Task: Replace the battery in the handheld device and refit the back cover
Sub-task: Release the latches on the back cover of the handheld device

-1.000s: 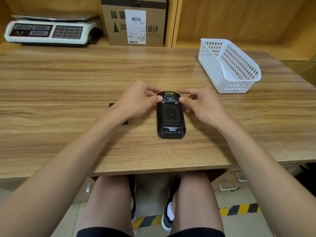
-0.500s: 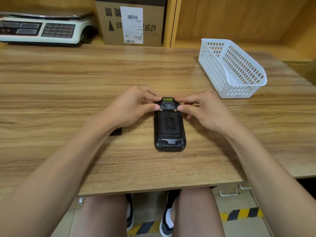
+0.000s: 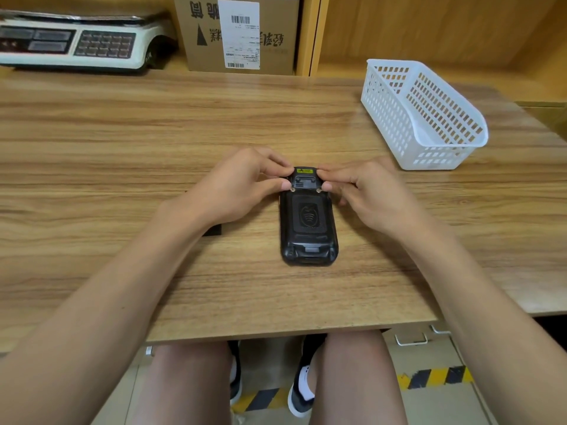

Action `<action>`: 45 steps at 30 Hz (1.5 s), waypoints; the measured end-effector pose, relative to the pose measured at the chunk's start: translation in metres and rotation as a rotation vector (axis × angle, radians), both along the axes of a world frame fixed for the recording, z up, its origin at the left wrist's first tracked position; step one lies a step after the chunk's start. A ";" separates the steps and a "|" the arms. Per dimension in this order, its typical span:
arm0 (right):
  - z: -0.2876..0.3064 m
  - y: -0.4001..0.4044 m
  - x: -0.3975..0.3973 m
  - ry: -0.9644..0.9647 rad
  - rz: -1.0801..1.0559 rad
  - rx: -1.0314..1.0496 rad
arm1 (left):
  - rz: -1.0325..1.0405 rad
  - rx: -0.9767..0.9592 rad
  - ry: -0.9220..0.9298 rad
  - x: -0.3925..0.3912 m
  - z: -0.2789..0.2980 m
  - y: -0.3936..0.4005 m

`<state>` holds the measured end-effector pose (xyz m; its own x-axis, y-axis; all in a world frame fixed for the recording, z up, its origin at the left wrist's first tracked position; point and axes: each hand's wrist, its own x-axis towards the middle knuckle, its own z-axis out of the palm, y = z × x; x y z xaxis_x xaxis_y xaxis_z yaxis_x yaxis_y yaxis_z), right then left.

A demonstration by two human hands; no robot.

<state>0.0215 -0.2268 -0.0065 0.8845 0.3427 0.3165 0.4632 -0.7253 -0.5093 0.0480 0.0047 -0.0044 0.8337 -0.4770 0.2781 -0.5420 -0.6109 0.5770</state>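
Observation:
A black handheld device lies face down on the wooden table, its back cover on and a yellow label at its far end. My left hand pinches the far left corner of the device, thumb beside a small brass screw. My right hand pinches the far right corner the same way. A flat black object, perhaps a battery, shows as a small corner under my left wrist; most of it is hidden.
A white slotted plastic basket stands at the right of the table. A weighing scale and a cardboard box sit on the shelf behind. The table's front edge is close to my knees.
The view has tilted down a little, so the device appears lower. Both hands stay pinched on the far end of the device; the fingertips have shifted only slightly.

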 end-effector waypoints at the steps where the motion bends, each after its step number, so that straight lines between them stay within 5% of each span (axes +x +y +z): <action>1: 0.000 0.000 0.000 -0.014 0.004 -0.015 | -0.002 0.002 -0.006 0.000 0.000 0.000; 15: -0.001 0.002 -0.001 -0.203 0.015 -0.087 | -0.013 0.013 -0.006 0.000 -0.001 0.000; 27: -0.002 0.001 0.004 -0.093 -0.058 0.009 | -0.072 0.008 0.021 0.007 -0.008 0.002; 45: -0.002 0.002 -0.001 -0.015 -0.045 0.082 | -0.160 0.021 -0.215 0.010 -0.010 0.004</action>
